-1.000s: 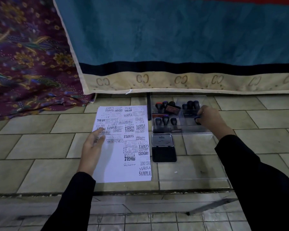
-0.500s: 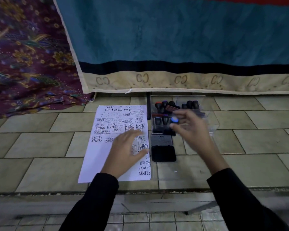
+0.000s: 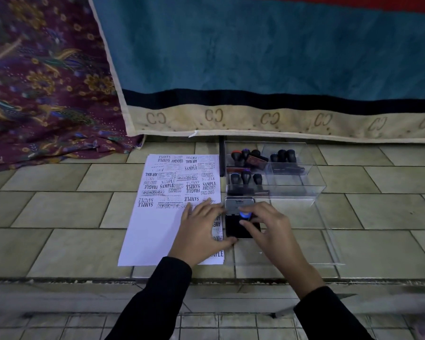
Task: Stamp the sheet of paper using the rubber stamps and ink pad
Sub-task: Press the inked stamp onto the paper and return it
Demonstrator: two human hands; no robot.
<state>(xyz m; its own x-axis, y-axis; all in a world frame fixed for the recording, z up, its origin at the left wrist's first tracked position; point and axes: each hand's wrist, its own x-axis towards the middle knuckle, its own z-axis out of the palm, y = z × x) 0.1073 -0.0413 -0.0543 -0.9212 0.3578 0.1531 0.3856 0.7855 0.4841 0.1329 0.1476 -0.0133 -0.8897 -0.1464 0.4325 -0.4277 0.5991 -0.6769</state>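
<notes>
A white sheet of paper (image 3: 157, 227) lies on the tiled ledge, its far half and right edge covered in black stamp prints. Right of it sits the open ink pad (image 3: 233, 227), its grey lid (image 3: 236, 204) folded back. My right hand (image 3: 268, 229) pinches a rubber stamp with a blue top (image 3: 245, 215) and holds it down on the black pad. My left hand (image 3: 201, 229) lies flat on the paper's right edge, with its thumb at the near corner of the pad. Behind the pad stands a clear box (image 3: 292, 182) with several black-handled stamps (image 3: 245, 177).
A clear lid (image 3: 317, 241) lies flat to the right of the pad. A teal cloth with a beige border (image 3: 255, 69) and a purple patterned cloth (image 3: 39, 82) hang behind. The ledge's front edge (image 3: 84, 280) runs just below the paper.
My right hand took the blue-topped stamp out of the box and brought it down onto the ink pad. My left hand slid right across the paper to the pad's side.
</notes>
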